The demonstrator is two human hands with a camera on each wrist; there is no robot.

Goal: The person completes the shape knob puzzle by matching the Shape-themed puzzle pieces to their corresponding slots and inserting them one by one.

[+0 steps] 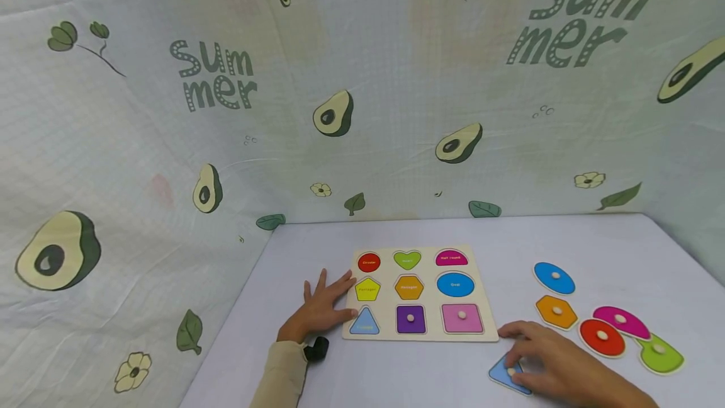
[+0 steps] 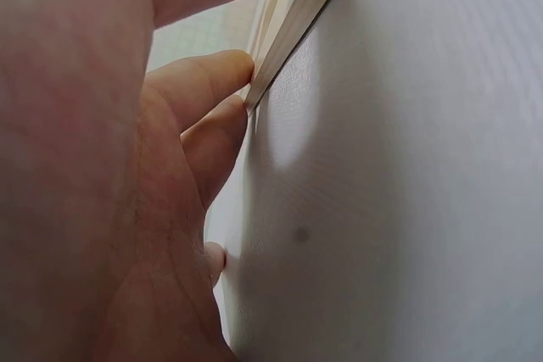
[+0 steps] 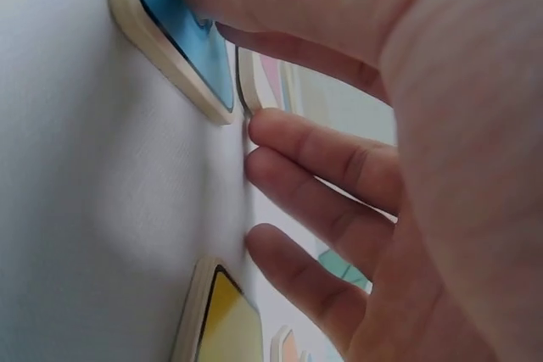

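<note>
A cream shape puzzle board (image 1: pixel 420 337) lies flat on the white table. My left hand (image 1: pixel 321 308) steadies its left edge, fingers spread; the left wrist view shows fingertips (image 2: pixel 240 65) against the board's wooden side. Near the front right corner, my right hand (image 1: pixel 546 357) pinches the small knob on a light blue triangle piece (image 1: pixel 502 373) between thumb and index finger. In the right wrist view, the triangle's wooden edge (image 3: pixel 161 55) faces me and the other fingers reach out past it. A purple square (image 1: pixel 410 326) and a pink rectangle (image 1: pixel 462 324), both knobbed, sit in the bottom row.
Right of the board lie a blue oval (image 1: pixel 552 279), an orange hexagon (image 1: pixel 552 313), a red circle (image 1: pixel 595 345), a magenta half round (image 1: pixel 629 321) and a green heart (image 1: pixel 665 357). A yellow piece (image 3: pixel 233 324) shows under my right hand. A patterned cloth (image 1: pixel 396 80) hangs behind.
</note>
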